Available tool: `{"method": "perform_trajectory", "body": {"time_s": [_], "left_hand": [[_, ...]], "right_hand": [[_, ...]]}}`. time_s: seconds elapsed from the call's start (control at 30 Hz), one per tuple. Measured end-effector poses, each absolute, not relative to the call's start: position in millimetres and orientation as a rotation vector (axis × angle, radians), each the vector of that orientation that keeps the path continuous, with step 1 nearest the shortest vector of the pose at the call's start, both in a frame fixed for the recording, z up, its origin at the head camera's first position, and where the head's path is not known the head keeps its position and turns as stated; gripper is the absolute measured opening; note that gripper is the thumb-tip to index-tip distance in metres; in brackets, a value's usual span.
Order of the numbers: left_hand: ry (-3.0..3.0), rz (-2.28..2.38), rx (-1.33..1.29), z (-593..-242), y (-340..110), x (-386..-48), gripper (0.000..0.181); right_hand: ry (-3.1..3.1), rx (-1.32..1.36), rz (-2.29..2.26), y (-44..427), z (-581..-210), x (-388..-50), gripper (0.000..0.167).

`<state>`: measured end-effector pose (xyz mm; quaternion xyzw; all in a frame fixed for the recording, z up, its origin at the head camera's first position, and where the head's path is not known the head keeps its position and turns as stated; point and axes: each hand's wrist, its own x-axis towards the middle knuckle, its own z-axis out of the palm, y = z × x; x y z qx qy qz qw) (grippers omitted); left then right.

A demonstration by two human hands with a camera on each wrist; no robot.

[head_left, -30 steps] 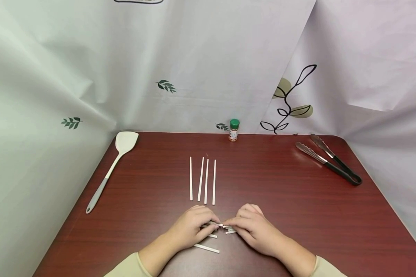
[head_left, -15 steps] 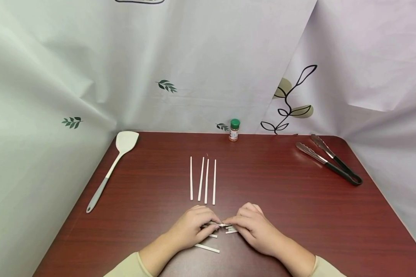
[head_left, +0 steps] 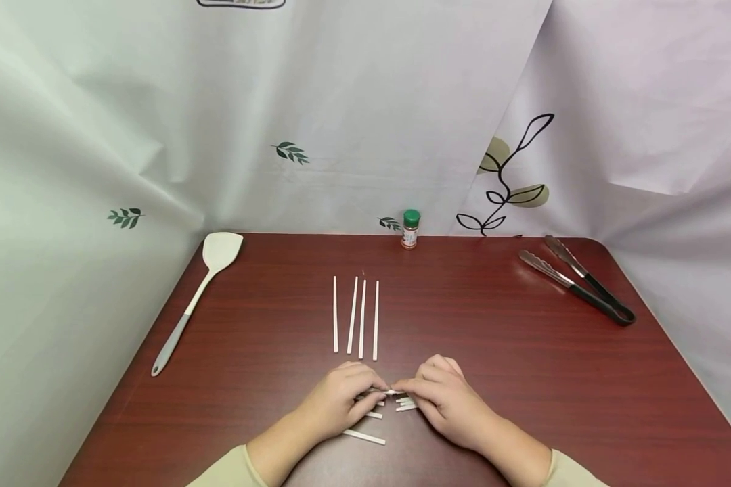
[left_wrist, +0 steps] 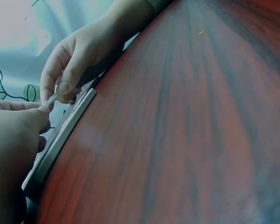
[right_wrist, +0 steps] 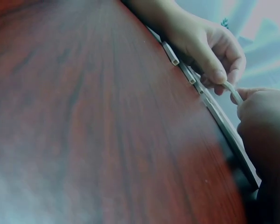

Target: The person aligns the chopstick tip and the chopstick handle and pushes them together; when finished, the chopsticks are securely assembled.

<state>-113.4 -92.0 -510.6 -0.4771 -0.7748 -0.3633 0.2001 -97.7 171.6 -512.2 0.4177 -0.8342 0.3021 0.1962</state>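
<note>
In the head view my left hand [head_left: 341,399] and right hand [head_left: 447,399] meet near the table's front. Between their fingertips they pinch a thin white piece [head_left: 391,392]; the right wrist view shows this piece [right_wrist: 232,91] slightly bent. Most of it is hidden by the fingers. White sticks poke out beside the left hand, among them a front stick [head_left: 365,437]. Several stick ends [head_left: 405,408] lie under the right hand. Farther back, several white sticks stand roughly side by side, including the rightmost stick [head_left: 375,321].
A white spatula [head_left: 219,251] with a grey handle lies at the left. At the back edge stands a small green-capped jar [head_left: 410,230]. Metal tongs [head_left: 591,289] with black handles lie spread at the right. A patterned cloth [head_left: 365,101] hangs around the red-brown table [head_left: 493,325].
The fingertips and the pinched piece have risen slightly, and another stick end shows below the left fingers. The other objects lie where they were.
</note>
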Motion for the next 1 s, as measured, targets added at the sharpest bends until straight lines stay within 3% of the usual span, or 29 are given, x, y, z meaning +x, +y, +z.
{"method": "perform_trajectory", "body": {"time_s": [0.43,0.8,1.0], "left_hand": [[-2.129,-1.022,-1.315,-512.4,-86.7,-113.1,0.018],[-2.106,-1.041,-1.288,-509.3,-84.7,-111.6,0.004],[-2.14,-1.029,-1.214,-510.1,-85.1,-111.8,0.015]], "right_hand": [[-2.295,1.126,0.842,163.2,-511.5,-93.2,0.024],[-2.289,1.096,0.89,162.6,-509.5,-94.9,0.022],[-2.292,0.965,1.078,166.2,-510.1,-98.9,0.025]]}}
